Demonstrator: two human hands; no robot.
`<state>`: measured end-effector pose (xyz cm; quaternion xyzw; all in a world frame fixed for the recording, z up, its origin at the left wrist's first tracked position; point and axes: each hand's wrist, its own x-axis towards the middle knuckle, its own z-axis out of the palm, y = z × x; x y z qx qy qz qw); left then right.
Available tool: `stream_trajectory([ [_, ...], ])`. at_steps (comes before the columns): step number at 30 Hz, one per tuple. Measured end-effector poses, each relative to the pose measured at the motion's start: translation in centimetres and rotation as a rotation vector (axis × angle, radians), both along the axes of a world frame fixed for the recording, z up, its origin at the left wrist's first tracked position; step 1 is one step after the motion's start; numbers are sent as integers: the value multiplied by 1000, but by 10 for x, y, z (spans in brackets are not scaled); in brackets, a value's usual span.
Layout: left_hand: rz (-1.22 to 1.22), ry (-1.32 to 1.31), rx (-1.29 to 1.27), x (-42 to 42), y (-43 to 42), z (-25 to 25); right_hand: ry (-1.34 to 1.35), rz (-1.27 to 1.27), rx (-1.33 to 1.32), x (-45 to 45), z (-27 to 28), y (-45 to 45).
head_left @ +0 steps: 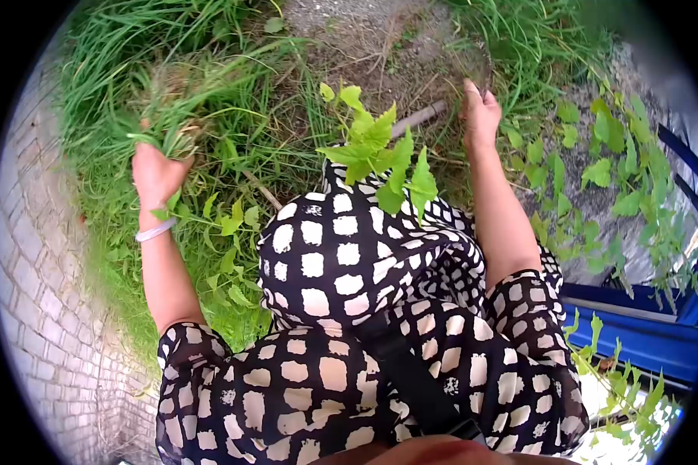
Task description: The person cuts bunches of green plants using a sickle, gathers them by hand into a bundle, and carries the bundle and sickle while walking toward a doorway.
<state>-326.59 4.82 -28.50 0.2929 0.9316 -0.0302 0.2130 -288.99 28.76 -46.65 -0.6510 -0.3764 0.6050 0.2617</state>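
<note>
My left hand [159,174] is closed around a bunch of green grass [180,132], whose blades fan out above the fist. A pale band circles that wrist. At the right, my right hand [481,116] is closed near the edge of bare soil, thumb upward. Something thin and dark seems to rise from its fingers, too blurred to name. Between the hands, a leafy plant [372,147] with bright green, toothed leaves stands in front of my patterned clothing [318,256]. A brown stick [420,118] lies on the ground left of my right hand.
Tall grass [116,62] grows at the far left, beside a brick-paved path [43,271]. Soil with dry stems [364,54] lies ahead. On the right are leafy vines [597,170], a grey sheet-like surface [636,85] and a blue structure [636,329].
</note>
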Motion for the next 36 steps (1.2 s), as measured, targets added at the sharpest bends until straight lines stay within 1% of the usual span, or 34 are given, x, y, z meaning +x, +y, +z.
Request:
stream_trajectory([
  [1, -38, 70, 78, -16, -20, -13, -30, -31, -29, 9, -5, -12],
  [2, -22, 14, 117, -32, -37, -23, -90, -56, -77, 14, -7, -27],
  [3, 0, -20, 194, -32, -35, -18, -145, -79, -131, 17, -6, -49],
  [5, 65, -160, 345, -13, -15, -3, -102, 49, -224, 14, -22, -84],
  [7, -62, -26, 262, -22, -24, -20, -402, 331, -99, -10, -31, -109],
  [9, 16, -8, 173, -10, -6, -7, -546, 452, -193, -38, -10, -101],
  [10, -15, -14, 185, -4, 2, -1, -402, 466, -133, -16, -59, -113],
  [12, -88, -64, 199, -2, 10, 3, -235, 395, -129, -16, -93, -117],
  [13, -134, -112, 201, -5, 11, 2, -216, 306, -188, -25, -75, -112],
  [15, -163, -162, 48, -1, 16, 4, -70, 176, -258, -12, -92, -107],
  [16, -182, -179, 90, -3, 12, -2, -56, 198, -95, -13, -72, -105],
  [17, -205, -196, 137, -7, 10, -9, -40, 213, 72, -19, -39, -94],
  [19, -228, -203, 233, -12, 8, -14, -148, 204, 110, -29, 25, -57],
  [21, -199, -269, 318, -16, 11, -6, -131, 304, 101, -64, 117, -24],
  [23, -237, -309, 530, -16, 11, 13, -1, 456, 294, -89, 158, -2],
  [25, -319, -327, 731, -20, 16, 40, 272, 500, 336, -130, 198, 8],
  [27, -412, -344, 903, -13, 16, 65, 531, 495, 236, -168, 230, 1],
  [28, -248, -545, 953, -8, 15, 61, 605, 537, 258, -188, 247, -8],
  [29, -274, -582, 1019, 0, 18, 82, 684, 573, 275, -204, 261, -20],
  [30, -365, -565, 1099, 8, 23, 95, 880, 519, 125, -213, 261, -29],
  [31, -466, -553, 1174, 18, 31, 106, 849, 477, 72, -206, 229, -26],
  [32, -355, -828, 1257, 31, 40, 104, 882, 457, 152, -207, 239, -40],
  [33, -321, -825, 1279, 47, 46, 107, 907, 429, 235, -205, 251, -58],
  [35, -138, -1054, 1165, 71, 60, 127, 794, 271, 178, -187, 264, -58],
  [36, -181, -978, 1184, 82, 61, 138, 779, 322, 313, -176, 277, -59],
])
